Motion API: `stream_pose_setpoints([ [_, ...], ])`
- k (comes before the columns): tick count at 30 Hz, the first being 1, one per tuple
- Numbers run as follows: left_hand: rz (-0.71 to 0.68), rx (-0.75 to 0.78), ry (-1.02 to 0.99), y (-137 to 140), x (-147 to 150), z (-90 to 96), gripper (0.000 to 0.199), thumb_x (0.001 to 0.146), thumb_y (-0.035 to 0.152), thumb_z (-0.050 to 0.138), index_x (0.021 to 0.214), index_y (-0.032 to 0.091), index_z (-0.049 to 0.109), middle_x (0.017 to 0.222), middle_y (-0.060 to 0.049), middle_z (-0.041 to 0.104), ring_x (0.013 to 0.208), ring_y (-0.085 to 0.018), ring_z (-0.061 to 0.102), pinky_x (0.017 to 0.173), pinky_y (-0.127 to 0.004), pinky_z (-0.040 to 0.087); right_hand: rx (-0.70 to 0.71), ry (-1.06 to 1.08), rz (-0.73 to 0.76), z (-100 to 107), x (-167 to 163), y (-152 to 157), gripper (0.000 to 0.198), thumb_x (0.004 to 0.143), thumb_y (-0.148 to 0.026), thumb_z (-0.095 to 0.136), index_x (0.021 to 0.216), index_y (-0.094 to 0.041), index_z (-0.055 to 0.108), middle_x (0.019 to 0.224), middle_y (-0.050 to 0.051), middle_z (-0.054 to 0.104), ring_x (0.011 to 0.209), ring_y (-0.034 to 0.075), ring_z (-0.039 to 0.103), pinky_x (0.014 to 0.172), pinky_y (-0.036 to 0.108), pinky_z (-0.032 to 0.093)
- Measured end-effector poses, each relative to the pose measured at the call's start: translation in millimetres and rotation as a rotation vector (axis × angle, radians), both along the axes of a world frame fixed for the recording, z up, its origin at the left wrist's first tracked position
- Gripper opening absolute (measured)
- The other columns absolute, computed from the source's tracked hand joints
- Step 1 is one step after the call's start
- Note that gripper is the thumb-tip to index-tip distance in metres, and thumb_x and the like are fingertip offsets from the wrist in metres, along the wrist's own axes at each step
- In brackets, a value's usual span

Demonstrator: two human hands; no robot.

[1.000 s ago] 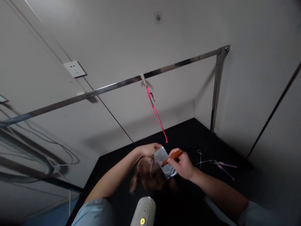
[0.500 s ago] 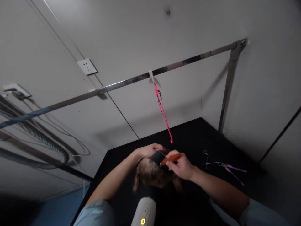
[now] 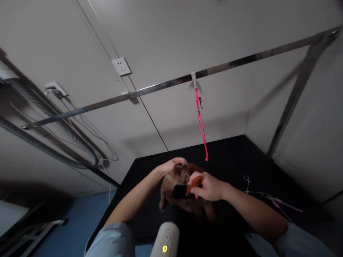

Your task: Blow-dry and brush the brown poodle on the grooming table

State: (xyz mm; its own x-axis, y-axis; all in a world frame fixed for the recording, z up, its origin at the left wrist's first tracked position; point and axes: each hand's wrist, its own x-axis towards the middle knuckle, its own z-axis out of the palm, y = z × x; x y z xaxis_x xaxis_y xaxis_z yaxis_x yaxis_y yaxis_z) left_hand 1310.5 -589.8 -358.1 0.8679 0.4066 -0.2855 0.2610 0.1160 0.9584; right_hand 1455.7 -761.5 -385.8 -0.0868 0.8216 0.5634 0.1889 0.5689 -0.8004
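Observation:
A small brown curly-coated dog [image 3: 171, 185] is on the black table [image 3: 227, 153] between my two hands. At the dog's far left side my left hand [image 3: 171, 166] is closed on it, with fingers curled near its head; the fur hides part of the grip. My right hand [image 3: 210, 186] grips a slicker brush by its orange-brown wooden handle [image 3: 196, 182]. The brush's dark rectangular head [image 3: 180, 191] lies against the coat on the near side of the dog.
A pink grooming loop [image 3: 202, 128] hangs from a metal bar [image 3: 160, 86] above the table. Scissors with pinkish-purple handles [image 3: 284, 203] and another thin metal tool [image 3: 247, 184] lie at the right. A white device with a yellow light [image 3: 166, 240] stands close below. Hoses [image 3: 72, 137] run along the left wall.
My right hand has drawn the brush down the coat towards me, its head now turned level. My left hand stays at the dog. The view has shifted, so the surroundings sit differently.

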Motion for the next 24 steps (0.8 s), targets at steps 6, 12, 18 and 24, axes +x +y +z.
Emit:
stream_pose_setpoints([
  [6,0.062,0.003,-0.021,14,-9,-3.2,0.039,0.054,0.038,0.083,0.062,0.013,0.054,0.052,0.005,0.050,0.045,-0.005,0.040,0.046,-0.018,0.030,0.078,0.034,-0.169,10,2,22,0.012,0.085,-0.024,0.056,0.097,-0.021,0.056,0.102,0.007,0.070,0.055,0.010,0.066,0.055,0.024,0.055],
  [12,0.001,0.040,-0.013,19,-14,0.9,0.039,0.059,0.042,0.080,0.061,0.013,0.054,0.053,0.005,0.049,0.048,-0.006,0.040,0.047,-0.019,0.032,0.020,-0.233,0.007,21,7,33,0.011,0.082,-0.021,0.059,0.094,-0.022,0.061,0.069,-0.002,0.068,0.054,0.012,0.066,0.056,0.024,0.054],
  [18,-0.067,0.145,0.016,20,-15,8.2,0.033,0.062,0.037,0.080,0.064,0.013,0.057,0.057,0.003,0.051,0.053,-0.007,0.042,0.051,-0.020,0.034,0.302,0.010,-0.346,19,14,35,0.011,0.083,-0.024,0.059,0.094,-0.023,0.059,0.107,0.009,0.070,0.069,0.015,0.069,0.065,0.031,0.058],
  [24,-0.064,0.103,0.015,28,-14,0.1,0.041,0.059,0.045,0.080,0.065,0.012,0.057,0.056,0.003,0.051,0.050,-0.007,0.042,0.050,-0.020,0.033,0.136,-0.051,-0.170,9,2,28,0.011,0.085,-0.027,0.056,0.095,-0.022,0.059,0.085,0.002,0.070,0.054,0.011,0.063,0.054,0.025,0.053],
])
